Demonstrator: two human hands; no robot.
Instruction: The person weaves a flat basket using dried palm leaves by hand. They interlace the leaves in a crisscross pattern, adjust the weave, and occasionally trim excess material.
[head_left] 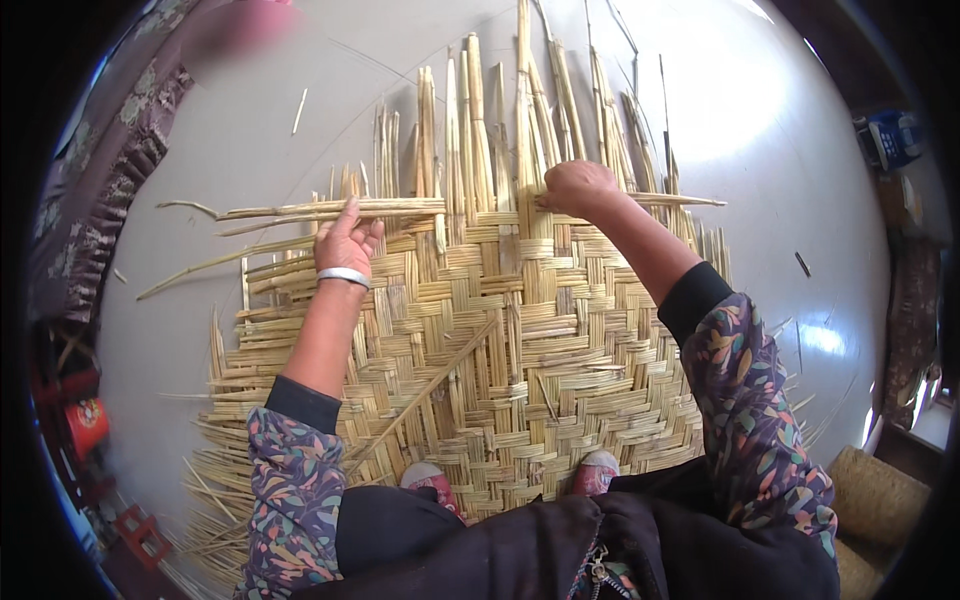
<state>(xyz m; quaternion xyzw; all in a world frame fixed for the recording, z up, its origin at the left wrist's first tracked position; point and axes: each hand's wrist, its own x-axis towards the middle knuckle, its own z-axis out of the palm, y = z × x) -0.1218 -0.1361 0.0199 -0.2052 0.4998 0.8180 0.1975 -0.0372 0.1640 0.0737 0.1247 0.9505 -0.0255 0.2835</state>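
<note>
A large mat (600, 310) woven from flat straw-coloured reed strips lies on the floor under my feet. Along its far edge, unwoven upright strips (476, 130) stick out away from me. My left hand (345, 245), with a pale bangle at the wrist, pinches a crosswise bundle of reed strips (405, 207) at the far left of the weave, thumb on top. Closed in a fist, my right hand (580, 188) grips reed strips at the far edge, right of the middle; its fingertips are mostly hidden. Crosswise strip ends (685, 200) show to its right.
One long loose reed (430, 388) lies diagonally over the mat. Loose strip ends (215, 490) fan out at the left. A patterned cloth cover (125, 170) hangs at the left, near a red object (88, 425). At the lower right stands a tan rolled or cushioned object (875, 495).
</note>
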